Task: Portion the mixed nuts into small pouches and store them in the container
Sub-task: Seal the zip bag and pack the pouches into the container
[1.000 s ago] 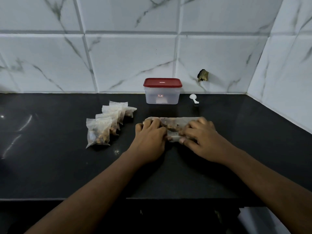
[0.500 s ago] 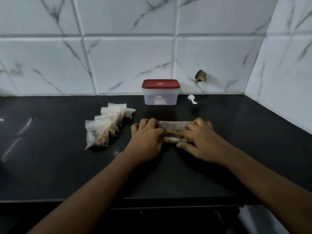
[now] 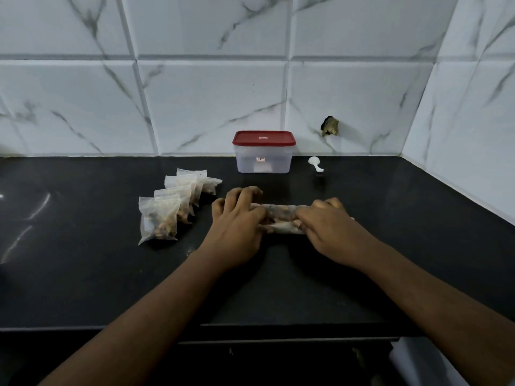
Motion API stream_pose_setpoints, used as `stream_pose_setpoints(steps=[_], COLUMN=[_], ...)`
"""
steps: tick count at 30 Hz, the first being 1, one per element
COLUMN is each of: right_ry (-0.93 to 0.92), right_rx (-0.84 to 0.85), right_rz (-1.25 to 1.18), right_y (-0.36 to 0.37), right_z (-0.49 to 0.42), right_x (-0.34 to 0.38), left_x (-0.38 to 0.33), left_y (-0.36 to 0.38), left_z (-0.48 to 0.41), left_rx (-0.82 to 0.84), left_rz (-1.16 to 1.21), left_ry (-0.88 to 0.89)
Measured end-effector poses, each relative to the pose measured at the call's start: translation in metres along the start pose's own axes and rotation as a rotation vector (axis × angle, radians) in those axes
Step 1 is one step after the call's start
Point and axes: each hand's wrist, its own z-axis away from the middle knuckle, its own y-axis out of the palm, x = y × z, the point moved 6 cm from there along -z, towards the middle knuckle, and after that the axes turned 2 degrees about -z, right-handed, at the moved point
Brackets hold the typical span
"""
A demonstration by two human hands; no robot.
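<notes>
Plastic nut bag (image 3: 278, 214), rolled tight, lay on the surface (image 3: 83, 274) in front of the red-lidded container (image 3: 263, 154), left hand (image 3: 237, 222) and right hand (image 3: 331, 228) each with a curled grip pinching one end, seemingly to tighten the roll, while filled pouches (image 3: 167, 213) waited left of the container, not yet stored.

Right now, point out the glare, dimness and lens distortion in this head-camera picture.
Head view: dim overall; pale glare streaks lie on the left of the glossy black stone counter; vertical grout lines of the white marble-look tile wall splay upward, likely a wide-lens effect; the rolled clear plastic bag of nuts, gripped by the left hand and right hand, looks soft, its contents indistinct.
</notes>
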Motion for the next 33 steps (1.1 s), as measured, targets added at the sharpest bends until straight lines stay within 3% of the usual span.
stream_pose_setpoints(steps=[7, 11, 16, 23, 27, 31, 33], right_ry=[-0.054, -0.038, -0.03, 0.362, 0.348, 0.277, 0.291], right_rx=[-0.019, -0.03, -0.027, 0.174, 0.277, 0.362, 0.342], right_rz=[0.045, -0.06, -0.109, -0.397, -0.308, -0.269, -0.072], right_y=[-0.002, -0.004, -0.004, -0.015, -0.017, -0.029, -0.037], right_z=[0.002, 0.0, 0.001, 0.007, 0.011, 0.024, 0.031], right_x=[-0.003, -0.002, -0.011, -0.041, -0.041, -0.04, -0.045], left_x=[0.007, 0.013, 0.015, 0.022, 0.027, 0.014, 0.001], left_y=[0.001, -0.005, -0.001, -0.006, -0.009, -0.01, -0.01], left_z=[-0.008, -0.01, -0.025, -0.049, -0.051, -0.063, -0.069], left_rx=[-0.073, -0.129, 0.002, 0.337, 0.499, 0.489, 0.48], left_rz=[0.076, 0.187, 0.198, 0.331, 0.368, 0.292, 0.274], left_ry=[0.04, 0.0, -0.094, -0.026, 0.028, 0.054, 0.097])
